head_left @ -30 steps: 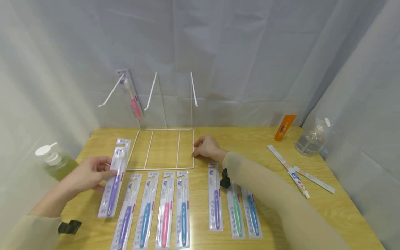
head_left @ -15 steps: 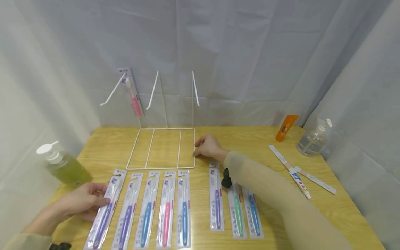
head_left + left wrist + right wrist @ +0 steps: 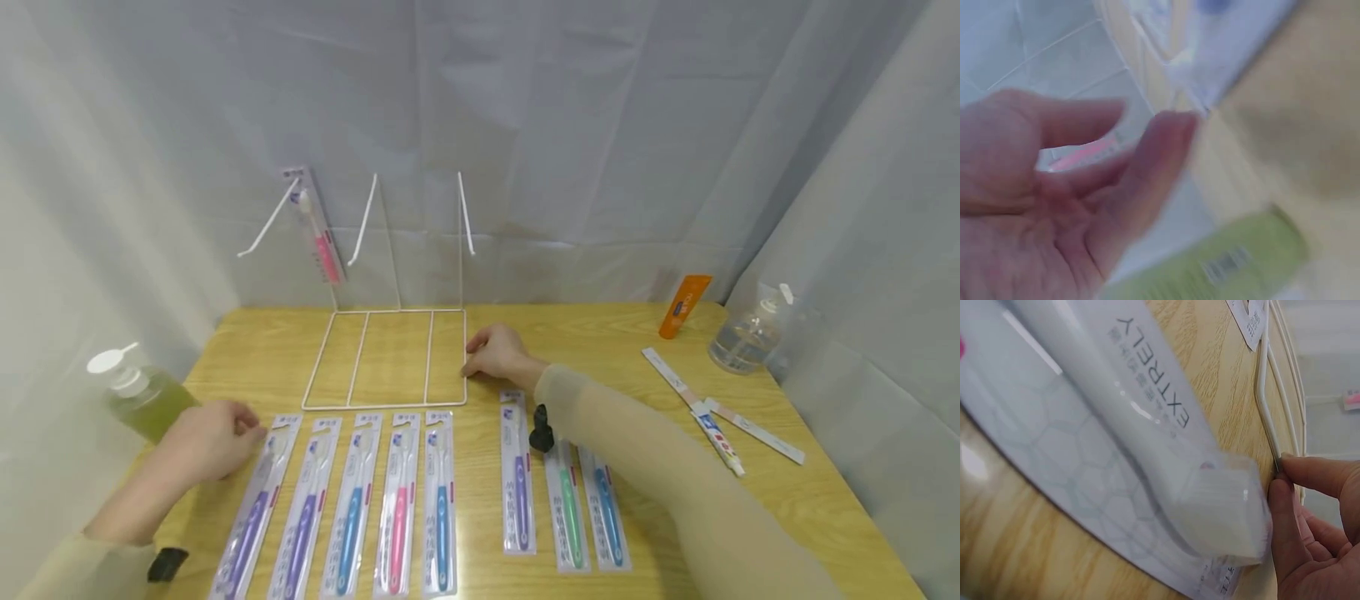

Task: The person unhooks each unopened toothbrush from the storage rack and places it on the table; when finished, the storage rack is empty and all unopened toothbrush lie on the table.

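Observation:
My left hand holds nothing, its thumb and fingers apart in the left wrist view. Its fingertips are right by the upper end of a packaged purple toothbrush, the leftmost in a row on the table. With thumb and fingertips, my right hand pinches the right side bar of a white wire rack; the right wrist view shows this grip on the bar. From the rack's left hook hangs a packaged pink toothbrush. The middle hook and right hook carry nothing.
Several packaged toothbrushes, such as a pink one and a green one, lie along the front. A green pump bottle stands left. At right are an orange tube, a clear pump bottle, a toothpaste tube and flat strips.
My left hand set the purple toothbrush down at the left end of the row, let go, and moved up towards its top end. The right hand stayed on the rack.

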Available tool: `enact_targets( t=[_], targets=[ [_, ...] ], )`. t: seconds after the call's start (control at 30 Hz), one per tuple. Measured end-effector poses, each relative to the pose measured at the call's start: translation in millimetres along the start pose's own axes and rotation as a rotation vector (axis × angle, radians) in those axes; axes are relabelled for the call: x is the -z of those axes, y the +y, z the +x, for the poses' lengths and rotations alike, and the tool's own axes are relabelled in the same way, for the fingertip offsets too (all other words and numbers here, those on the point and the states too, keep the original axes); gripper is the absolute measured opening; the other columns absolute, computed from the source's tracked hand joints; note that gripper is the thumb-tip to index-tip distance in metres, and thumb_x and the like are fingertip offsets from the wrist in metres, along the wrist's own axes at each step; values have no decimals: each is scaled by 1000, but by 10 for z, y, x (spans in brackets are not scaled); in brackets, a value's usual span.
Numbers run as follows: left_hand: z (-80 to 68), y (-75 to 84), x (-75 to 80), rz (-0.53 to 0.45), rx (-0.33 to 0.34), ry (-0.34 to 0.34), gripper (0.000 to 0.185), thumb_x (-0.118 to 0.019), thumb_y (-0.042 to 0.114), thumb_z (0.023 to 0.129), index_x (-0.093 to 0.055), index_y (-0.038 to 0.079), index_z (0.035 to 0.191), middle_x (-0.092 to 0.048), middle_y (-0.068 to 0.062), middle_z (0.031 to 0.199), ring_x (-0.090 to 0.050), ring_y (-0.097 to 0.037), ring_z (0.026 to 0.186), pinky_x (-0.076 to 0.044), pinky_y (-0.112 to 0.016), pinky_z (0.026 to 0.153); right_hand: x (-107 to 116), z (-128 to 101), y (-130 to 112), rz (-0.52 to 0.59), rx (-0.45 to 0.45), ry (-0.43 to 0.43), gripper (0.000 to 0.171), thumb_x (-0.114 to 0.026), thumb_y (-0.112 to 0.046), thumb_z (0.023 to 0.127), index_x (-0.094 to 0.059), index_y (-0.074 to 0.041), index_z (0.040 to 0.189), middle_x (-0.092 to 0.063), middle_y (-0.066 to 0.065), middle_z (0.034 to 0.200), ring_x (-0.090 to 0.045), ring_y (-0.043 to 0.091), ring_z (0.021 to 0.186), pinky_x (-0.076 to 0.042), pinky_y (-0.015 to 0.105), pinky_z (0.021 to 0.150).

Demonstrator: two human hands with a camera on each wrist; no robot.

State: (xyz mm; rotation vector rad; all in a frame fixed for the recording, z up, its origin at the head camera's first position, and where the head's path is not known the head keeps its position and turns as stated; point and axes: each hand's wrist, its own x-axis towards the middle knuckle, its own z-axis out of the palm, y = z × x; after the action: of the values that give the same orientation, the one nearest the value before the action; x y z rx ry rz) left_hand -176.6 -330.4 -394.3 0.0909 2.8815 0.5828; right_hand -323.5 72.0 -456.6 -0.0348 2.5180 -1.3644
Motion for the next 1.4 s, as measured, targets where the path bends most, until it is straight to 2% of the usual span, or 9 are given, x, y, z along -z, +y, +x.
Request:
enact_targets(
  t=[0.2, 0.33, 0.5, 0.73, 0.97, 1.07, 1.2, 1.3, 1.4],
  targets=[
    [750, 376, 243, -339, -144, 266, 46, -59, 17, 114, -58, -10, 151, -70, -35, 139, -77, -36, 108, -68, -21, 73, 29, -4, 20, 13, 14, 21, 37, -98, 0, 79, -81, 0, 111, -81, 10, 91, -72, 10, 63, -65, 21, 61],
    [1268, 536, 467, -539, -65, 475, 51, -55, 20, 114, -53, 1, 162, -66, -25, 154, -67, -13, 115, -60, -9, 84, -7, 0, 31, 28, 28, 23, 36, -97, 1, 77, -81, 1, 110, -83, 12, 89, -71, 9, 60, -66, 21, 61],
    [1673, 603, 628, -710, 59, 594, 49, -59, 21, 111, -57, 9, 159, -66, -13, 159, -66, -10, 127, -59, -24, 116, -68, 2, 36, 21, 24, 23, 35, -98, 0, 77, -81, -1, 108, -82, 9, 85, -70, 8, 61, -63, 20, 59],
    [1877, 608, 667, -819, 93, 583, 44, -69, 24, 111, -63, 14, 153, -69, -8, 156, -67, -12, 133, -59, -23, 117, -75, 7, 19, -24, 23, 46, 33, -99, -3, 78, -81, -4, 106, -81, 8, 86, -70, 10, 65, -59, 19, 59],
    [2307, 341, 621, -969, 71, 586, 20, -83, 21, 103, -75, 23, 121, -72, 18, 104, -68, 0, 100, -62, -14, 90, -41, 15, 18, -51, 22, 46, 34, -99, -4, 79, -82, -5, 108, -80, 6, 89, -68, 9, 68, -57, 18, 60],
    [2242, 395, 612, -953, 56, 632, 14, -82, 19, 102, -71, 28, 103, -68, 23, 91, -66, 4, 91, -58, -11, 83, -47, 19, 3, -43, 25, 32, 34, -99, -4, 79, -82, -4, 109, -80, 6, 88, -69, 9, 66, -58, 18, 60],
    [2249, 374, 625, -908, 46, 649, 10, -78, 21, 102, -72, 28, 102, -67, 24, 89, -66, 4, 90, -56, -10, 81, -67, 25, -9, -39, 20, 32, 34, -99, -3, 79, -81, -3, 109, -79, 6, 87, -68, 9, 66, -59, 18, 59],
    [2381, 245, 626, -850, 9, 649, 10, -79, 25, 101, -78, 25, 111, -69, 25, 91, -67, 4, 90, -57, -9, 79, -83, 32, -17, -48, 15, 40, 34, -99, -3, 78, -81, -4, 108, -79, 6, 88, -68, 10, 67, -58, 18, 60],
    [2230, 347, 655, -771, -33, 660, 23, -78, 26, 101, -80, 15, 121, -70, 24, 93, -65, 7, 87, -55, -8, 78, -93, 35, -22, -60, 16, 41, 35, -99, -4, 78, -82, -5, 108, -81, 7, 91, -68, 10, 69, -57, 18, 61]
  ],
)
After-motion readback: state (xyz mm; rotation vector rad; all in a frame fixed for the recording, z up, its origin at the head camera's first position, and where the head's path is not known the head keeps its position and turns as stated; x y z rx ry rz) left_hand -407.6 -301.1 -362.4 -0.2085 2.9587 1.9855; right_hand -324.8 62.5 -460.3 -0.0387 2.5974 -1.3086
